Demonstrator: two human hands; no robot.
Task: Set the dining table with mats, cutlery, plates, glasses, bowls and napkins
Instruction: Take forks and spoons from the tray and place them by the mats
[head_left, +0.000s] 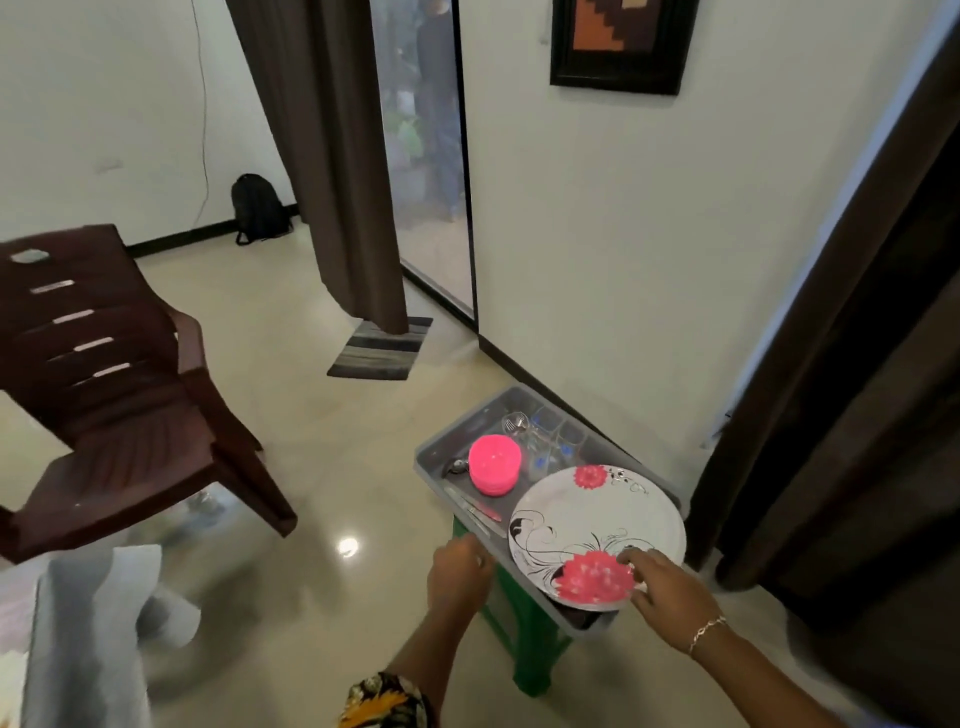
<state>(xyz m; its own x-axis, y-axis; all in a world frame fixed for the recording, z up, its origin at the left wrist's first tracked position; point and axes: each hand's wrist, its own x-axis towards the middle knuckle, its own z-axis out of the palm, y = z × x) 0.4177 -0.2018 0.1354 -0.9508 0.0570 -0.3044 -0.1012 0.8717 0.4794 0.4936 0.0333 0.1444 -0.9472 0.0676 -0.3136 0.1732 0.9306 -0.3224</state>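
Low at 5 o'clock in the view, grey tray (432, 453) sits on a green stool (530, 670) beside the white wall. Plate (587, 519), white with pink flowers and black swirls, lies tilted over the tray's near-right end, its rim overhanging the tray edge. Right hand (662, 590) pinches the plate at its 5 o'clock rim: thumb on top by the big pink flower, fingers curled under the edge. Bracelet (706, 629) on that wrist. Left hand (460, 569) is at the tray's near-left corner, at the plate's 8 o'clock, back of hand up. It's blurred and the fingertips are hidden, so I cannot tell whether it grips the rim or just touches it. Inside the tray: stack of pink bowls (493, 470) at the plate's 10 o'clock, glasses (550, 441) at its 12 o'clock just behind the bowls, a spoon (457, 466) left of the bowls, a red-handled knife (475, 512) between bowls and plate along the left wall. Brown plastic chair (104, 389) at 9 o'clock of the view, well apart from the stool. Striped doormat (382, 349) at centre under a brown curtain (332, 156). Black backpack (258, 210) against the wall at 10 o'clock. Framed picture (623, 41) at 1 o'clock.
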